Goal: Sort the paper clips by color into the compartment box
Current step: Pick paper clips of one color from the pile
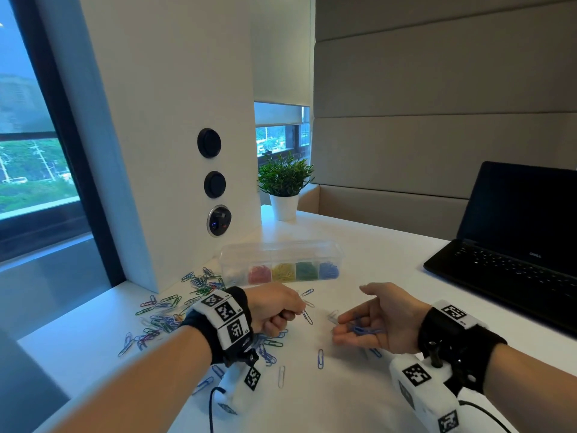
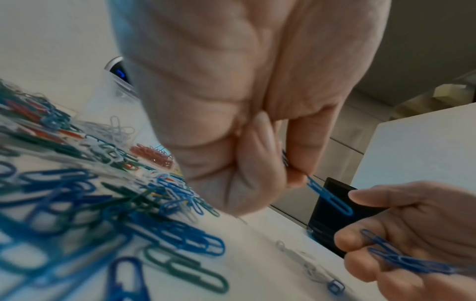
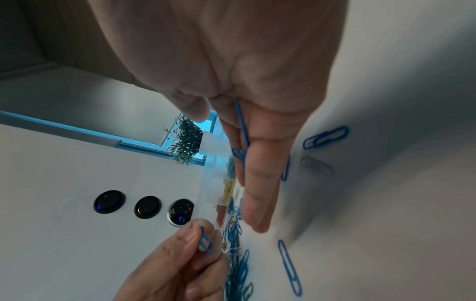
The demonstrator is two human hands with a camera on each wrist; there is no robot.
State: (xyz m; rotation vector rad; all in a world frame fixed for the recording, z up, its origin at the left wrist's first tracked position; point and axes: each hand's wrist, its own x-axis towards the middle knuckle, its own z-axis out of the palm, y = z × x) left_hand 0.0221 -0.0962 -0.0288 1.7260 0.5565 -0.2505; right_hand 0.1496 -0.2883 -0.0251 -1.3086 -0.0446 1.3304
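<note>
Left hand point(image 1: 274, 310) curled, thumb and finger pinching a blue clip point(image 1: 307, 317), right hand point(image 1: 384, 320) palm-up and loosely open, cradling more clips point(image 1: 362, 330), box point(image 1: 281, 260) beyond both hands, loose pile point(image 1: 168, 307) at left.

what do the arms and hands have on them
The left hand and right hand are bare, with no gloves or sleeves. Each wrist wears a black strap carrying white blocks printed with black square-coded markers. A white camera housing with more markers hangs below each wrist, trailing a black cable.
</note>
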